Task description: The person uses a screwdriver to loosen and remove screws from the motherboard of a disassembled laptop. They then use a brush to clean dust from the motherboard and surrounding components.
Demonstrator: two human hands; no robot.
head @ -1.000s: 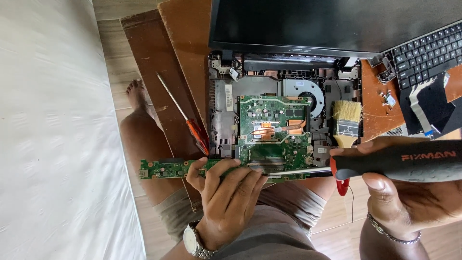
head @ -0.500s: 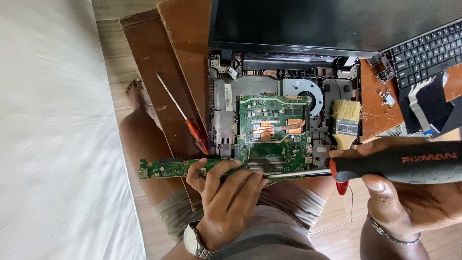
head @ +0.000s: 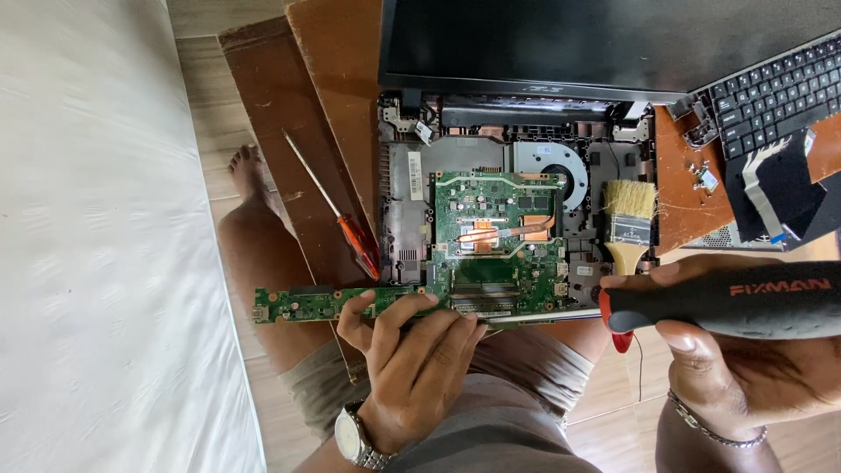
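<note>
A green laptop motherboard (head: 499, 250) with copper heat pipes sits over the opened laptop base (head: 407, 193); its narrow arm reaches out to the left. My left hand (head: 412, 355), wearing a wristwatch, grips the board's near edge. My right hand (head: 736, 368) holds a screwdriver with a black and red handle (head: 727, 302), its metal shaft lying along the board's near edge toward the left hand's fingers.
A red-handled screwdriver (head: 337, 210) lies on brown boards (head: 289, 114) to the left. A paintbrush (head: 631, 223) rests on the laptop's right side. A detached keyboard (head: 771, 92) sits top right, the dark screen (head: 569, 39) behind. A white mattress (head: 105, 236) fills the left.
</note>
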